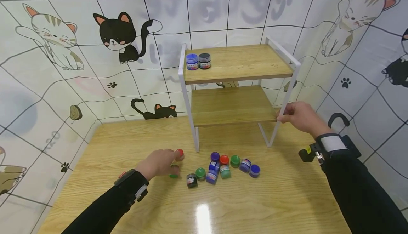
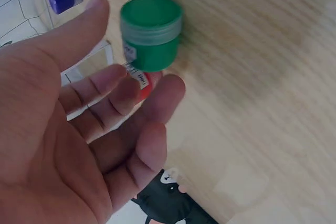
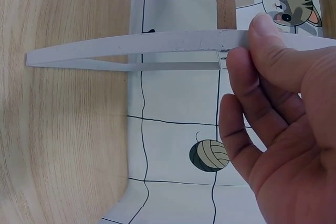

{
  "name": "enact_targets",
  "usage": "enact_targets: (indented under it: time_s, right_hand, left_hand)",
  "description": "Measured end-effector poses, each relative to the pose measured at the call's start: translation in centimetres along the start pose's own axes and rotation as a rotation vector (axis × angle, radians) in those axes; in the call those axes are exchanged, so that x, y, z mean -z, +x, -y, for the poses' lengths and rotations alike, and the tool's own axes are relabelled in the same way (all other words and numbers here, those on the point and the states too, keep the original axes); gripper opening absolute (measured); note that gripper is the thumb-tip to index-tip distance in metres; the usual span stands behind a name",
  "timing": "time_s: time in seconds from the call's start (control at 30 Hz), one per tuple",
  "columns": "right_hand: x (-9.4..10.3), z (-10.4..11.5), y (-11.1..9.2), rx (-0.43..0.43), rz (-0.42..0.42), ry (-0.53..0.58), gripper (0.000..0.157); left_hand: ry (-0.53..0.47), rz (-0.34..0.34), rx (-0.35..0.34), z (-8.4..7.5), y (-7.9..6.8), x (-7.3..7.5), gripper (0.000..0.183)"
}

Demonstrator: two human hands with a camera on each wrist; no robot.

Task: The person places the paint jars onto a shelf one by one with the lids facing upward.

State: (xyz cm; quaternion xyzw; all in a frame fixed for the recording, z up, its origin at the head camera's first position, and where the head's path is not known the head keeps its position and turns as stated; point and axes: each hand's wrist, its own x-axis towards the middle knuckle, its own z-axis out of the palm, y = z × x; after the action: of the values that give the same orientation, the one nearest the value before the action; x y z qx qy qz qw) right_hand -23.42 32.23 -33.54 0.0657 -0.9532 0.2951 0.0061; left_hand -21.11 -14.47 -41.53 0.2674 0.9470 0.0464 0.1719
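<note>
Left grip [image 1: 159, 163] and green jar [image 2: 151, 32], on the surface [image 1: 255, 209] in front of the shelf [image 1: 245, 60]. My left grip is slack: the thumb stands apart, the fingers are loosely bent, and nothing is seen clasped between them. The green jar sits just ahead of this gap, left of the other jars [image 1: 225, 171]; whether a fingertip touches it cannot be made out. The red jar [image 1: 180, 152] is near it, close to my fingers. My right grip [image 1: 298, 117] pinches the frame [image 3: 157, 41] of the shelf between thumb and fingers.

The step in hand, as I judge it, is picking up the green jar. It is best done by bringing thumb and fingers to opposite sides of the body, below the lid [image 2: 151, 10], and closing evenly, so that the jar neither spins nor knocks the red one. On the right, a light hold should steady the frame without dragging it.

Orientation: in the left wrist view the lid faces the top of the picture. The long axis, lid to base, runs nearly up and down there, only slightly exceeding the width. Whether the jar stands or tilts on the surface, I cannot tell.
</note>
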Motion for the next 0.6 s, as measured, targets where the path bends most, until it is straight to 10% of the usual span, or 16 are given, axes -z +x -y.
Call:
enact_targets:
  time_s: [0.6]
  right_hand:
    - [0.1, -0.1, 0.0, 0.026, -0.015, 0.002, 0.018]
  left_hand:
    - [-0.129, -0.018, 0.02, 0.4, 0.3, -1.6, 0.047]
